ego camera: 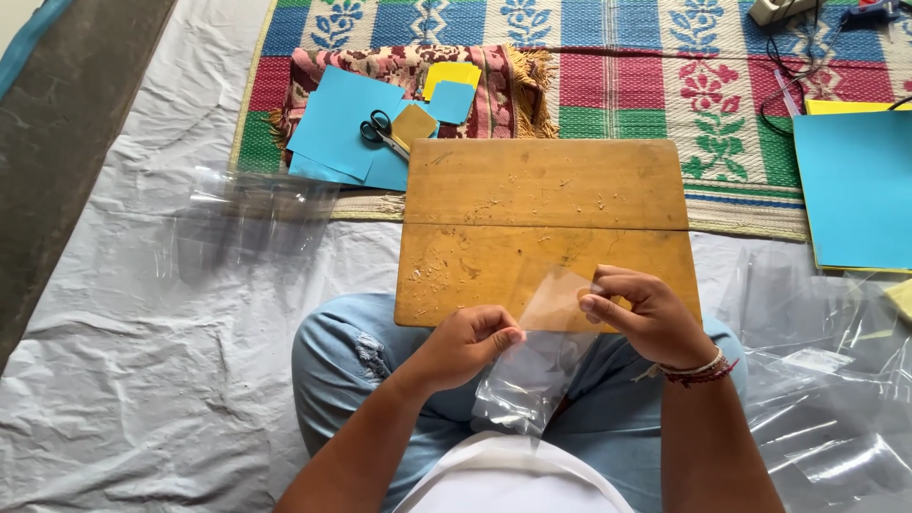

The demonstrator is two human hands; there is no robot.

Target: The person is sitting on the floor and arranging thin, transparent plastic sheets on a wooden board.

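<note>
My left hand (pixel 467 344) and my right hand (pixel 641 313) both pinch a clear plastic sheet (pixel 543 342) above my lap, at the near edge of a wooden board (pixel 541 209). The sheet is creased and hangs down between my knees. My right wrist carries red and white bracelets. Black-handled scissors (pixel 382 130) lie at the far left on blue paper sheets (pixel 337 123), beside small yellow paper pieces (pixel 452 72) and a tan one.
A large blue paper sheet (pixel 855 185) over a yellow one lies at the right. Clear plastic sheets (pixel 249 211) lie left of the board, with more clear plastic (pixel 826 380) at the right. A patterned woven mat (pixel 608 66) and white ground sheet (pixel 142 361) cover the floor.
</note>
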